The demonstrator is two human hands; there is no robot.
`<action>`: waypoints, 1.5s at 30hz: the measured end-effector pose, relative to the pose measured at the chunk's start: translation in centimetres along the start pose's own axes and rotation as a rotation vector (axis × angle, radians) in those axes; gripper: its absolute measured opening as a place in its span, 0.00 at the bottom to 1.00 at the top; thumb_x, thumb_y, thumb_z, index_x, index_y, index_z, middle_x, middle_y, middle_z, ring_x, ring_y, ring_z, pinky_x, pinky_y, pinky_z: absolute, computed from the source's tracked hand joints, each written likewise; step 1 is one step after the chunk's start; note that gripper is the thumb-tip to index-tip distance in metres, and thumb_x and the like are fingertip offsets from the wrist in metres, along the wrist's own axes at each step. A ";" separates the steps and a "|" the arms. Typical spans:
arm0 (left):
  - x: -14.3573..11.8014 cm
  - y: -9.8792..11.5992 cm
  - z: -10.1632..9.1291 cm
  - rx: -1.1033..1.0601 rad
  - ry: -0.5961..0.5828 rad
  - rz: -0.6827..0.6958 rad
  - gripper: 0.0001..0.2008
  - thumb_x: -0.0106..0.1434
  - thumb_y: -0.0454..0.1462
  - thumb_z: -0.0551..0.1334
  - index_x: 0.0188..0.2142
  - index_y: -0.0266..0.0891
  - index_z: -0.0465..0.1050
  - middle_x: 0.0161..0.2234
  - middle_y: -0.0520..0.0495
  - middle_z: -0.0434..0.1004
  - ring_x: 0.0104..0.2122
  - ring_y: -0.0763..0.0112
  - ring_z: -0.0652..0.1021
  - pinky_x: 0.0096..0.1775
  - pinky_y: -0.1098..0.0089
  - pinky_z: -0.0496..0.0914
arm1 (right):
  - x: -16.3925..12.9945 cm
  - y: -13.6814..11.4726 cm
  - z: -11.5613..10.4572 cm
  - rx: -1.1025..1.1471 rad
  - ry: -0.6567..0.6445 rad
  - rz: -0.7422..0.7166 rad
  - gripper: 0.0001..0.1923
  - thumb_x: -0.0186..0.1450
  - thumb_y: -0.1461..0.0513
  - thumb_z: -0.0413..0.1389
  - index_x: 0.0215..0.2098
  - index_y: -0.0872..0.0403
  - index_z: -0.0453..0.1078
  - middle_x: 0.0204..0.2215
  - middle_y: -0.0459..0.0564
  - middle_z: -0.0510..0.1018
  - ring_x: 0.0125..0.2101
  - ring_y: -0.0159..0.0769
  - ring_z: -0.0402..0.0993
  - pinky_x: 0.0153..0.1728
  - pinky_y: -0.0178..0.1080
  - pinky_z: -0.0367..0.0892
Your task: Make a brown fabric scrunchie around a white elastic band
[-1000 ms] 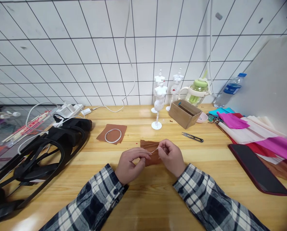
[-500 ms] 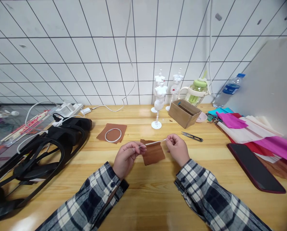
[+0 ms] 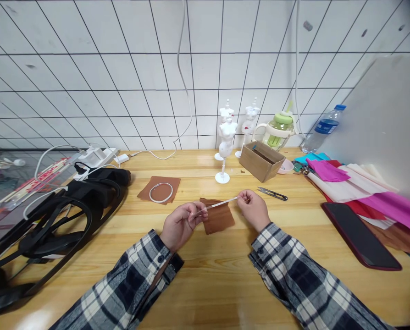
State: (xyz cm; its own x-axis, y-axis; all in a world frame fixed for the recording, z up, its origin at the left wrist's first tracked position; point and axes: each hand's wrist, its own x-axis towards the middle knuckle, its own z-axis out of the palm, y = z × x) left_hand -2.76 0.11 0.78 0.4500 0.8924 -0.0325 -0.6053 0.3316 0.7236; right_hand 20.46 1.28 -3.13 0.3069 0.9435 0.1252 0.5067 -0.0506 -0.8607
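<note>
White tiles (image 3: 122, 73) rise behind the counter's (image 3: 212, 284) back edge; left hand (image 3: 183, 224) and right hand (image 3: 253, 211) hold a thin strip (image 3: 224, 202) out straight.
Both hands are nearly closed, fingertips pinching the strip over a brown cloth (image 3: 220, 222) mid-counter; fingers hide parts of its ends, and whether it touches the cloth is hard to tell. Near the back edge, a front mannequin (image 3: 227, 137) partly hides a rear mannequin (image 3: 223, 113). Toward the left edge, black gear (image 3: 53, 224) is cut off, its kind unclear.
</note>
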 end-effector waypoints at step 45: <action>0.9 -1.0 -2.0 0.136 -0.126 -0.294 0.09 0.53 0.30 0.56 0.18 0.34 0.62 0.54 0.33 0.72 0.45 0.56 0.78 0.41 0.65 0.71 | 11.2 0.3 -9.6 -0.502 0.642 -0.115 0.10 0.58 0.57 0.54 0.32 0.53 0.74 0.30 0.52 0.79 0.31 0.41 0.72 0.35 0.42 0.64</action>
State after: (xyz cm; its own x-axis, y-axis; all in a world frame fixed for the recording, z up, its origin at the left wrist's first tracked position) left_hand -3.06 1.23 -1.41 0.6748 0.7172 -0.1739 -0.3487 0.5176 0.7814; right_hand 31.78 8.73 2.76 0.5551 0.5887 0.5876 0.8162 -0.2497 -0.5210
